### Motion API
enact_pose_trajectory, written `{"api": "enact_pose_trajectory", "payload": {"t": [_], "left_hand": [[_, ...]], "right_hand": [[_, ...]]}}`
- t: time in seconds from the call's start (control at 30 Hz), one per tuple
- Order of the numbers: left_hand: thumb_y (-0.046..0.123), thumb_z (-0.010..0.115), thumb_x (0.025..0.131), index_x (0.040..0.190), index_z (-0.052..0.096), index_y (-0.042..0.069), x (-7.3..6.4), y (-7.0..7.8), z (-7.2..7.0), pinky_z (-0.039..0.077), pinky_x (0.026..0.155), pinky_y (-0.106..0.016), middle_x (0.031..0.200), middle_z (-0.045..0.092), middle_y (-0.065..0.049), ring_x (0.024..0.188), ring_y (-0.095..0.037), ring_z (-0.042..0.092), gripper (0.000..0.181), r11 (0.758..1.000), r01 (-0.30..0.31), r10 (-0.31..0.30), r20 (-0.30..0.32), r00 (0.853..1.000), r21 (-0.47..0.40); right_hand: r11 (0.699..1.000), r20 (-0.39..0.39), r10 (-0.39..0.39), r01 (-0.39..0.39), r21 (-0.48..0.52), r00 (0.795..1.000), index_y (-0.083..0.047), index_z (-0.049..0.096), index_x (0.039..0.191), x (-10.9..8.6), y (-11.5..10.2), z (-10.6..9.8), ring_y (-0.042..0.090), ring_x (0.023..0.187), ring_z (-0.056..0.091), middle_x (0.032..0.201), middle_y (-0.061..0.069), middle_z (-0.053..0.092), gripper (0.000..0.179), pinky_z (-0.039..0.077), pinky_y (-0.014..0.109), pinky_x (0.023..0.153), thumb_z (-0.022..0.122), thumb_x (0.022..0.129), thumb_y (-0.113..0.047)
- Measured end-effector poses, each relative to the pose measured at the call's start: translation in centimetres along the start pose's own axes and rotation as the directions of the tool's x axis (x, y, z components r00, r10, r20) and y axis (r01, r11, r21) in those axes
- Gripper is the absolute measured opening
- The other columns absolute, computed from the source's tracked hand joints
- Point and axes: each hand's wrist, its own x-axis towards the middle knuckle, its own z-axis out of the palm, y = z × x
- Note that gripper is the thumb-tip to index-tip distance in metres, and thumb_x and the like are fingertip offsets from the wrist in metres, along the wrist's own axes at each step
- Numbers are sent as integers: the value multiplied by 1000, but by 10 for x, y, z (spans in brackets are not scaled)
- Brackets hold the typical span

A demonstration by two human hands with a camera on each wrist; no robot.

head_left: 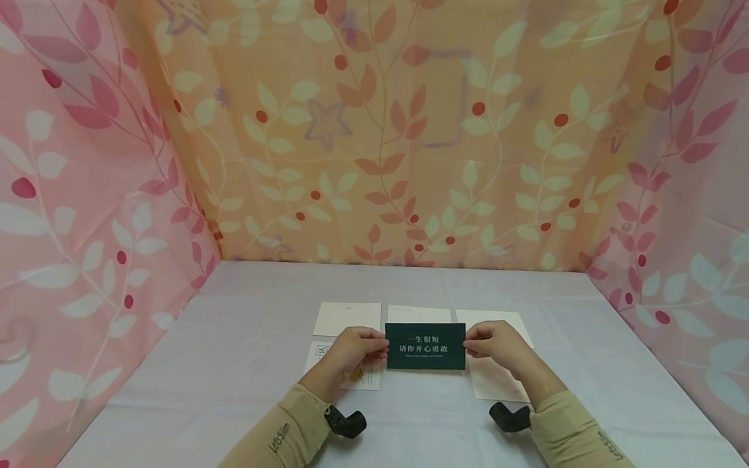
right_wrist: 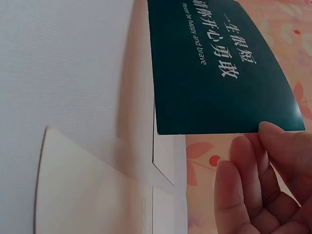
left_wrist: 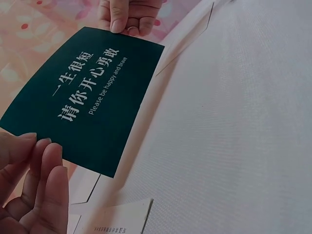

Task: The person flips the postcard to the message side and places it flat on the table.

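A dark green card [head_left: 425,356] with white Chinese lettering and the line "Please be happy and brave" is held up above the table. The left hand [head_left: 358,348] pinches its left edge between thumb and fingers, and the right hand [head_left: 490,342] pinches the right edge the same way. In the left wrist view the card [left_wrist: 97,97] faces the camera, slightly bowed. Its lower corner hangs over the white cloth in the right wrist view, where the right thumb and fingers [right_wrist: 273,146] grip the short edge.
Several pale cards lie on the white-covered table [head_left: 234,364] around the hands: one back left [head_left: 348,318], one behind the green card [head_left: 419,314], a printed one [head_left: 368,382] under the left hand, others at right [head_left: 497,380]. Floral cloth walls [head_left: 374,130] enclose the table.
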Motion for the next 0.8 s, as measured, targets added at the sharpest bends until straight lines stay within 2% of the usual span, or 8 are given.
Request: {"api": "enact_pose_trajectory", "payload": {"t": [0.27, 0.47, 0.8], "left_hand": [[9, 61, 86, 93, 66, 0, 1, 2, 1, 55, 66, -30, 82, 67, -12, 74, -22, 66, 12, 1000, 20, -20, 13, 1000, -22], [6, 57, 86, 93, 66, -1, 2, 1, 1, 55, 66, -30, 82, 67, -12, 74, -22, 66, 12, 999, 29, -29, 0, 1000, -28], [21, 55, 89, 96, 64, -3, 1, 3, 0, 55, 68, -30, 83, 66, -14, 76, -24, 67, 27, 995, 35, -37, -15, 999, -89]], "right_hand": [[999, -4, -5, 5, -35, 1000, 0, 67, 86, 0, 1, -3, 17, 71, 60, 81, 9, 65, 11, 53, 37, 71, 68, 80, -10], [1000, 22, -20, 20, -8, 1000, 2, 66, 86, 0, 1, -4, 18, 69, 62, 78, 9, 65, 12, 54, 35, 69, 67, 81, -9], [996, 79, -29, 22, 90, 996, 8, 63, 88, 0, 1, -4, 22, 70, 66, 77, 13, 67, 13, 55, 37, 66, 64, 82, -4]]}}
